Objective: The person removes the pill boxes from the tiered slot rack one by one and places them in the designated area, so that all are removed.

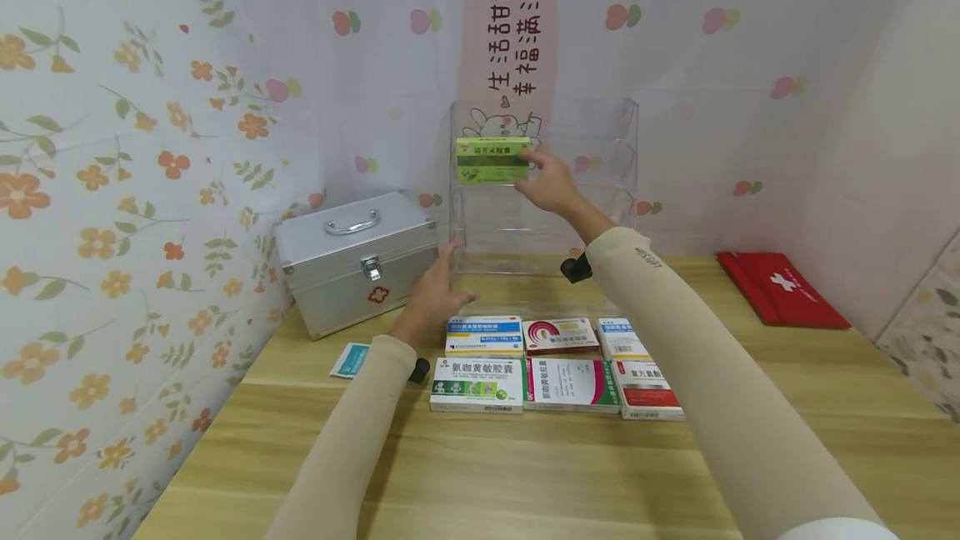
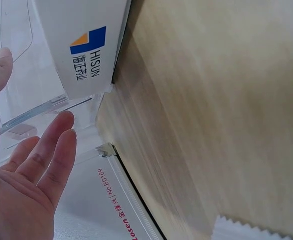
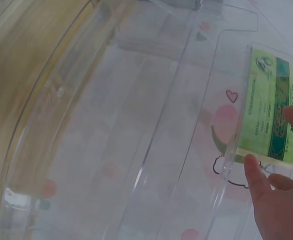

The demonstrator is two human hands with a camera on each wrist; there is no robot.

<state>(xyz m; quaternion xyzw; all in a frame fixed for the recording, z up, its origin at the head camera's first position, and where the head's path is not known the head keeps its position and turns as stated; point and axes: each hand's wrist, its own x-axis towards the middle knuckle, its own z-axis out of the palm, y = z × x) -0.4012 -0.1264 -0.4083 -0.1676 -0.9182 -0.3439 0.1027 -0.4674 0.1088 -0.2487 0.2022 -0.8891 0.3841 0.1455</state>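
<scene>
Flat green cardboard medicine box: pinched at its right end by the right hand, at the upper tier of the clear acrylic tiered rack. Left hand: fingers straight, holding nothing, beside the ribbed aluminium case on the wood-grain table.

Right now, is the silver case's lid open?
No, the silver case sits closed, its front latch fastened, to the left of the clear rack.
</scene>
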